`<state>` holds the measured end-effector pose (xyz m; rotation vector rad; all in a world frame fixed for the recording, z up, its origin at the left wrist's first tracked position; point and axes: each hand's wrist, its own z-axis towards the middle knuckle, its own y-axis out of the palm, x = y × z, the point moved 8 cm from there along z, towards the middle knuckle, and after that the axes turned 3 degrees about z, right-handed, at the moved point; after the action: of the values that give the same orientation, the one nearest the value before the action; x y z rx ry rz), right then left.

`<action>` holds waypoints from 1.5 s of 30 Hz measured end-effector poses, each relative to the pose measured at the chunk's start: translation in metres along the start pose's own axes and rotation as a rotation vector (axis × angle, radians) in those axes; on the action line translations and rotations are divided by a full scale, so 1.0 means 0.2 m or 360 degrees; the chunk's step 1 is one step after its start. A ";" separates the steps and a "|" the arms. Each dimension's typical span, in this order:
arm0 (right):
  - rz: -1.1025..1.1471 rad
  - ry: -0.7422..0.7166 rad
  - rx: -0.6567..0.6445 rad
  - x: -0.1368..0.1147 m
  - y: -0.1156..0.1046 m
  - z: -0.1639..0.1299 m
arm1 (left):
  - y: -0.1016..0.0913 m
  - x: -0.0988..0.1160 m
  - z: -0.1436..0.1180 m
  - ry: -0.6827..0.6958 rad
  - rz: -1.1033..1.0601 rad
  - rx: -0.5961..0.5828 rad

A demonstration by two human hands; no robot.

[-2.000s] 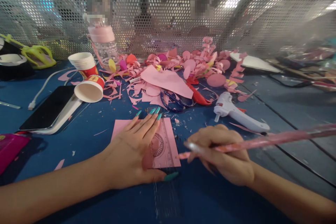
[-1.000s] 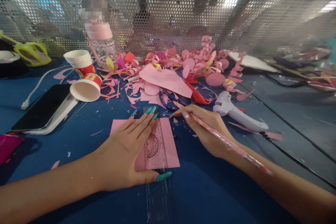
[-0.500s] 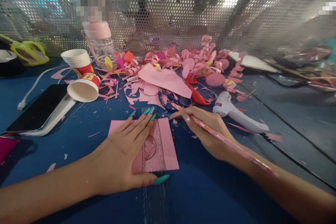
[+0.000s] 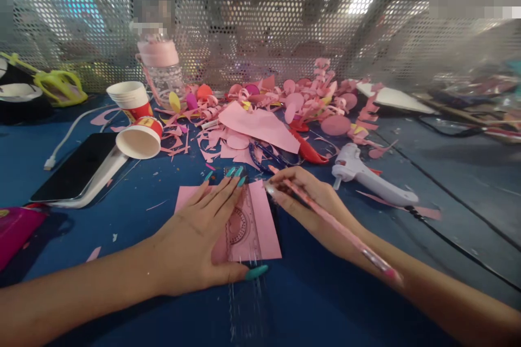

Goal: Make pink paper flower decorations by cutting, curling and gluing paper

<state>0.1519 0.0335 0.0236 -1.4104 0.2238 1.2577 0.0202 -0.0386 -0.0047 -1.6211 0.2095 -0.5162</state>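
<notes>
My left hand (image 4: 195,238) lies spread over a clear ruler (image 4: 250,236) with a protractor ring in its middle. Under the ruler is a pink sheet of paper (image 4: 268,227), partly covered by my palm. The ruler runs lengthwise across the sheet and past its near edge. In my right hand (image 4: 313,200) a pink pencil (image 4: 337,225) is pinched between fingers and thumb, its eraser end pointing back toward my forearm. My right fingertips are beside the sheet's far right corner; whether the thumb touches the paper I cannot tell.
Pink paper scraps (image 4: 256,124) heap along the back, with blue-handled scissors (image 4: 260,154) at their near side. To the right lies a white glue gun (image 4: 366,173) with a black cord. Paper cups (image 4: 140,138), a phone (image 4: 77,165) and a bottle (image 4: 160,68) are left.
My right hand has come slightly nearer the paper's far right corner, and the pencil's rear end has swung left and nearer. My left hand keeps pressing the ruler. The whole view has shifted slightly.
</notes>
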 end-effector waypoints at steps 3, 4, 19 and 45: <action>0.0196 0.0151 0.0031 0.03 0.03 0.00 | 0.01 0.02 -0.01 -0.0028 -0.0025 -0.0010; 0.0231 0.0178 0.0049 0.03 0.03 0.00 | 0.01 0.03 -0.02 -0.0025 -0.0027 -0.0002; -0.0217 -0.0056 0.0194 0.04 -0.13 0.04 | 0.07 0.18 -0.18 0.0078 -0.0043 0.0110; -0.0225 -0.0550 0.0042 -0.17 -0.07 -0.01 | -0.08 -0.38 -0.34 -0.0071 0.0209 0.0003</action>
<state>0.1499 0.0184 0.0577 -1.1433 -0.0938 1.3503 -0.0790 -0.0649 -0.0015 -1.6031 0.2797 -0.3791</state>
